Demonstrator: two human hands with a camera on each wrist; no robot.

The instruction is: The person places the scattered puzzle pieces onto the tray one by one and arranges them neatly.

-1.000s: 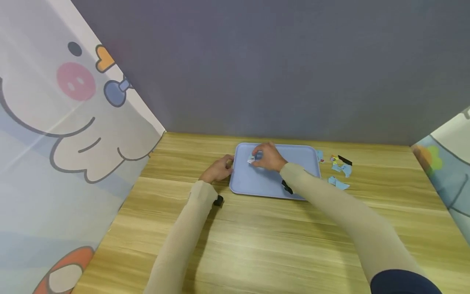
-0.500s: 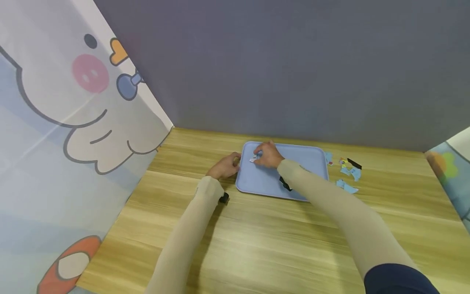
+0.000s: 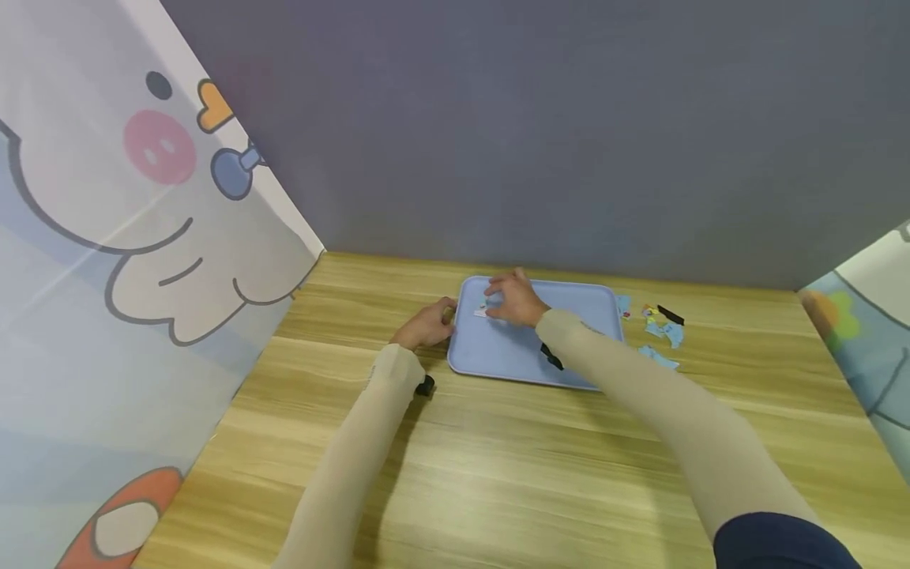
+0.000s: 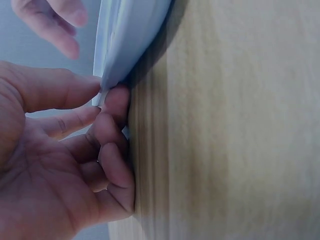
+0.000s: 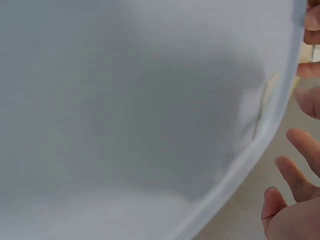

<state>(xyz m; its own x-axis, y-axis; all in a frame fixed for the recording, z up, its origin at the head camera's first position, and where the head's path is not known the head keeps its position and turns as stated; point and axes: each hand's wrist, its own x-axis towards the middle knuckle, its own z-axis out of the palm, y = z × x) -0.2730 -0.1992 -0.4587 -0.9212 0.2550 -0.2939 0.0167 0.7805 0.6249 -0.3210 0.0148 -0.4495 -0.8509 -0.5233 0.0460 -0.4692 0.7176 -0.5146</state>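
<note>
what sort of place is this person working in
Probably an indoor tabletop workspace, perhaps a booth or children's room: a wood-grain table, a plain grey backdrop behind it, and a cartoon-covered wall at left.

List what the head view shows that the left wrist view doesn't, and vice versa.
Head only: the small pale piece by the right hand, the light-blue scraps, the black strip and the cartoon wall.
Left wrist only: the palm side of the left hand.
Both: the blue tray, left hand at its edge, right-hand fingers, the wooden table.
</note>
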